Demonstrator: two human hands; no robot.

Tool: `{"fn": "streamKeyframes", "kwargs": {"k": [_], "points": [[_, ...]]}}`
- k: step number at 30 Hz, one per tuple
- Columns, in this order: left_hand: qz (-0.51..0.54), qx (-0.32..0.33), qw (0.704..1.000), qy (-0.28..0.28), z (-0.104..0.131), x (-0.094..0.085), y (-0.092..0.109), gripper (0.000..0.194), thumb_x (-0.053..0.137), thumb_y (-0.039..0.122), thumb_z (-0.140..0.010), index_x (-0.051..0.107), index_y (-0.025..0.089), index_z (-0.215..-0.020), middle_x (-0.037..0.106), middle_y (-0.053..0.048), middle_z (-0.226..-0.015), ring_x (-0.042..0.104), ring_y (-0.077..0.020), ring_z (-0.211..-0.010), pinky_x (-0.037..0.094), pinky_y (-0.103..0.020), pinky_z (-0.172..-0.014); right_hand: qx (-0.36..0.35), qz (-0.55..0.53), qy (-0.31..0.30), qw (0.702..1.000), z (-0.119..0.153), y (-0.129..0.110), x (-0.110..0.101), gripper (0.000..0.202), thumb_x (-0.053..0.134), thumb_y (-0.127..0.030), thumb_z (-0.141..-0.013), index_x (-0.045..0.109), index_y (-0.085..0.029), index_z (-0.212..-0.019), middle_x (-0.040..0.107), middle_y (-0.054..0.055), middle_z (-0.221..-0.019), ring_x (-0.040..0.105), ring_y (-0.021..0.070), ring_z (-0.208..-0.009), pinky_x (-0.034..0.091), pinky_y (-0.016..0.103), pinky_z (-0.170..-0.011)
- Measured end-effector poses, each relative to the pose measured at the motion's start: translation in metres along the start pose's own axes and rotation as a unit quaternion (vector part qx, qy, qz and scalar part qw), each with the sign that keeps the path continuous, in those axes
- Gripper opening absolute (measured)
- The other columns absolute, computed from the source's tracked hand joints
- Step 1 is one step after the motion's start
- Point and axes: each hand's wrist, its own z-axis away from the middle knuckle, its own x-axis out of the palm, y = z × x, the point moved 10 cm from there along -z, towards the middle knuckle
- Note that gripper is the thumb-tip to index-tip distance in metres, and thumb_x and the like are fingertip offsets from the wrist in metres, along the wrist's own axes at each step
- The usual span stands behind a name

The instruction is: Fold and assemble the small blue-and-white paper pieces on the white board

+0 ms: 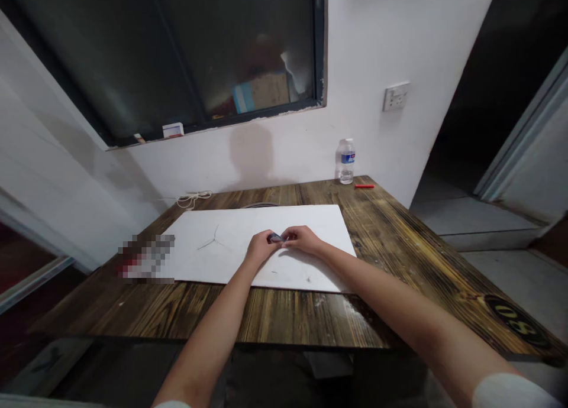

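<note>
Both hands meet over the right part of a white board [248, 266] that lies flat on the table. Between them is a small dark bluish object [276, 238], too small and too covered by fingers for me to tell its kind. My left hand [260, 248] pinches it from the left, fingers curled. From the other side my right hand [302, 239] closes its fingertips on its right end. Thin dark strands [214, 240], like wire or thread, lie on the board left of my hands. A few tiny scraps [309, 279] lie nearer its front edge.
Along the back of the dark wooden table [377, 242] are a water bottle [347, 162], a red stick-like thing [364, 186] and a bundle of white cord [193, 198]. A blurred-out item [148, 259] lies at the board's left end. Behind stands a wall with a window.
</note>
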Motion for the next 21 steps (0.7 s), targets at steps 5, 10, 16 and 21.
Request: {"fn": "streamKeyframes", "kwargs": {"k": [5, 10, 16, 21], "points": [[-0.032, 0.04, 0.998, -0.028, -0.001, 0.006, 0.008, 0.013, 0.074, 0.029, -0.068, 0.071, 0.022, -0.078, 0.07, -0.003, -0.083, 0.061, -0.0207, -0.08, 0.042, -0.028, -0.069, -0.024, 0.062, 0.002, 0.998, 0.0, -0.006, 0.002, 0.01, 0.072, -0.027, -0.078, 0.077, -0.021, -0.083, 0.072, 0.001, -0.076, 0.059, 0.0144, -0.07, 0.04, 0.025, -0.067], [-0.051, 0.064, 0.996, -0.044, 0.001, 0.01, 0.016, 0.007, 0.07, 0.025, -0.072, 0.071, 0.022, -0.078, 0.068, -0.003, -0.082, 0.06, -0.0202, -0.078, 0.041, -0.027, -0.068, -0.046, 0.101, 0.0, 0.994, 0.001, -0.012, 0.003, 0.011, 0.074, -0.029, -0.078, 0.077, -0.021, -0.084, 0.071, 0.001, -0.076, 0.057, 0.0141, -0.068, 0.038, 0.024, -0.065], [-0.042, 0.076, 0.995, -0.05, 0.005, 0.01, 0.025, 0.009, 0.068, 0.027, -0.074, 0.069, 0.021, -0.081, 0.065, 0.001, -0.075, 0.056, -0.0171, -0.071, 0.036, -0.025, -0.063, -0.039, 0.088, 0.01, 0.995, 0.003, -0.014, 0.0, 0.007, 0.068, -0.025, -0.08, 0.073, -0.019, -0.079, 0.068, 0.0, -0.073, 0.056, 0.0135, -0.068, 0.038, 0.024, -0.066], [-0.008, 0.051, 0.998, -0.028, 0.005, 0.004, 0.026, 0.011, 0.069, 0.029, -0.074, 0.066, 0.021, -0.08, 0.062, 0.003, -0.069, 0.051, -0.0145, -0.063, 0.035, -0.024, -0.06, -0.012, 0.042, 0.075, 0.996, 0.0, -0.002, -0.015, 0.014, 0.062, -0.03, -0.082, 0.07, -0.02, -0.083, 0.068, 0.0, -0.074, 0.057, 0.0145, -0.067, 0.041, 0.026, -0.067]]}}
